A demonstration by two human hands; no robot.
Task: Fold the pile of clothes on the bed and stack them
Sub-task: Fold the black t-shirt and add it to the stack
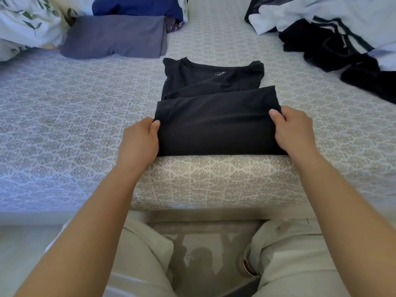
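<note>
A black T-shirt (214, 93) lies on the patterned bed sheet (64, 116) in the middle, collar away from me, sides folded in. Its lower part is doubled up toward the collar. My left hand (139, 140) grips the left edge of that raised fold, thumb on top. My right hand (295, 131) grips the right edge the same way. A folded grey garment (115, 36) lies at the back left with a folded dark blue one (137, 5) behind it. An unfolded pile of white and black clothes (342, 33) sits at the back right.
A leaf-print pillow (27, 22) lies at the far left corner. The bed's near edge (214, 202) runs just in front of my legs, with pale floor below. Bare sheet stretches left and right of the shirt.
</note>
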